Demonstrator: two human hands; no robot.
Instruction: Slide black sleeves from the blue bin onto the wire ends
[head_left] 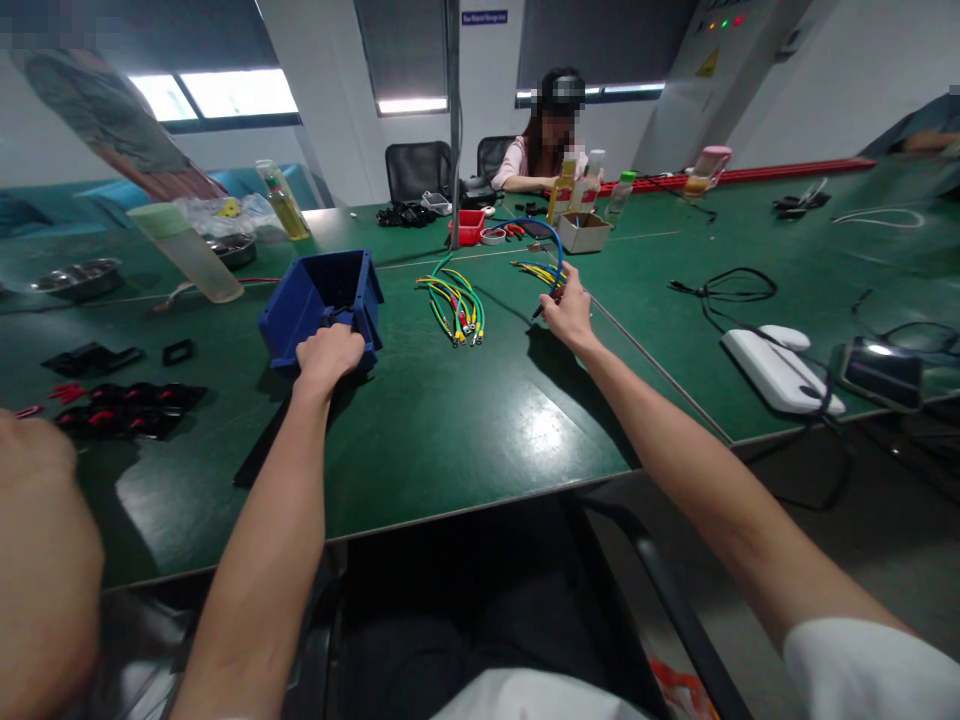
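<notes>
My left hand (330, 355) is closed over the near rim of a blue plastic bin (319, 300) on the green table (450, 420). My right hand (571, 312) is pinched on a blue wire (541, 232) that arcs up and back over a small bunch of yellow and blue wires (538, 270). A bundle of green and yellow wires (454, 302) with metal lugs lies between my two hands.
Black and red plastic parts (124, 408) lie at the left. Bottles, a red tray (469, 226) and a cardboard box (583, 232) stand farther back, where a person sits. A white power strip (776, 370) and black cables lie at the right. Someone's arm shows at bottom left.
</notes>
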